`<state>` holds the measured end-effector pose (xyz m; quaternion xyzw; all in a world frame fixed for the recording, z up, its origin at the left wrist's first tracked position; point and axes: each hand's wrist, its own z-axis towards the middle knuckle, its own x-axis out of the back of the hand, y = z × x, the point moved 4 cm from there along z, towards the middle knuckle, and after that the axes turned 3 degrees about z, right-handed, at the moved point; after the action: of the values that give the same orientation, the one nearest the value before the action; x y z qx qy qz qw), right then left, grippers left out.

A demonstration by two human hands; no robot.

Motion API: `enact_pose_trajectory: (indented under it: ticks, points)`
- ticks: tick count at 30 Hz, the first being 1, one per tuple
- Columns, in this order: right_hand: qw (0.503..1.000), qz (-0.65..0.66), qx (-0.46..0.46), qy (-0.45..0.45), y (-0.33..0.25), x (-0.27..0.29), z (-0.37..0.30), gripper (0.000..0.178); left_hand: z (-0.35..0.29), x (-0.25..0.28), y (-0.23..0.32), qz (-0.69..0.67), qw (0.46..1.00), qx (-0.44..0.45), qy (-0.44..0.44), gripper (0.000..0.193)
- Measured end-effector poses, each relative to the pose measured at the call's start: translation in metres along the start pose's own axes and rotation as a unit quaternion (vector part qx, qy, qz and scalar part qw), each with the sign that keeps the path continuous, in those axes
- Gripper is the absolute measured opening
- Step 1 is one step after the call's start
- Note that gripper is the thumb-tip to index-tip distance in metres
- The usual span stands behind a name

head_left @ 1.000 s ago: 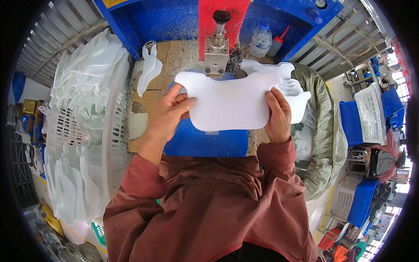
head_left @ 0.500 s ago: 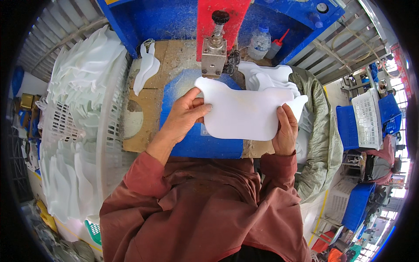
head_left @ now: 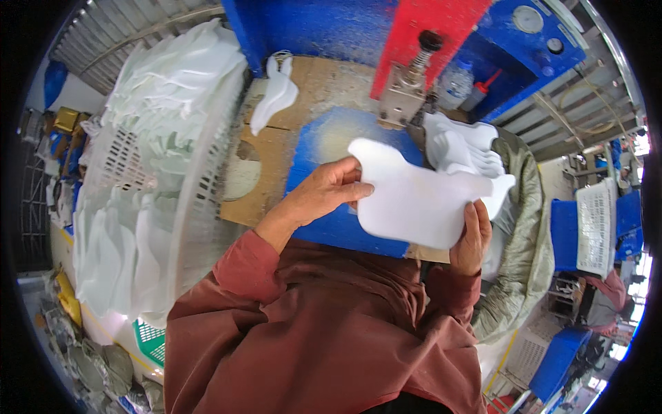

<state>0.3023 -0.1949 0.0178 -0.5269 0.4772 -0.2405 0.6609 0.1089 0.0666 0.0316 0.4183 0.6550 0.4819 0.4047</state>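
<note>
A flat white foam-like piece (head_left: 417,196) with a curved, wavy top edge and rounded lower corners hangs in front of me. My left hand (head_left: 325,192) pinches its left end, thumb on the near face. At the right end, my right hand (head_left: 472,238) grips it with the fingers up along the edge. Beneath is a blue board (head_left: 310,162), and behind it stands a red press arm (head_left: 424,41) with a steel head (head_left: 403,93) and black knob. Similar white pieces (head_left: 458,146) lie stacked just beyond my right hand.
A white perforated basket (head_left: 196,190) heaped with white pieces stands at left. One shaped piece (head_left: 276,95) with a string lies on the cardboard (head_left: 303,76). A plastic bottle (head_left: 456,84) and a red-tipped squeeze bottle (head_left: 477,93) are behind the stack. A grey-green cloth sack (head_left: 527,214) borders the right.
The view has turned, so the surroundings appear shifted right and tilted. Both hands still hold the white piece, which now slopes down to the right in the picture.
</note>
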Motion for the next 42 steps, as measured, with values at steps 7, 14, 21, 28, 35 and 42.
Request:
enact_pose_trajectory:
  ticks: [7, 14, 21, 28, 35, 42]
  points:
    - [0.993, -0.093, -0.074, -0.015, 0.072, -0.013, -0.036, 0.029, -0.049, 0.145, -0.028, 0.127, 0.942, 0.046, 0.308, 0.037]
    - [0.914, -0.398, -0.019, -0.072, 0.06, 0.011, -0.037, 0.03, 0.008, 0.224, -0.06, 0.598, 0.649, -0.006, 0.47, 0.058]
    - [0.919, -0.38, 0.011, -0.104, 0.059, 0.005, -0.04, 0.027, 0.023, 0.248, -0.082, 0.513, 0.735, 0.048, 0.44, 0.037]
    - [0.913, -0.379, 0.017, -0.153, 0.044, -0.033, -0.044, 0.026, -0.016, 0.217, -0.032, 0.424, 0.73, -0.063, 0.531, 0.038]
    - [0.725, -0.506, 0.307, -0.353, -0.012, -0.137, -0.063, 0.053, -0.105, 0.082, 0.001, 0.42, 0.861, -0.071, 0.278, 0.038]
    - [0.644, -0.52, 0.303, -0.473, 0.005, -0.148, -0.072, 0.07, -0.139, 0.02, -0.006, 0.351, 0.914, -0.116, 0.168, 0.036]
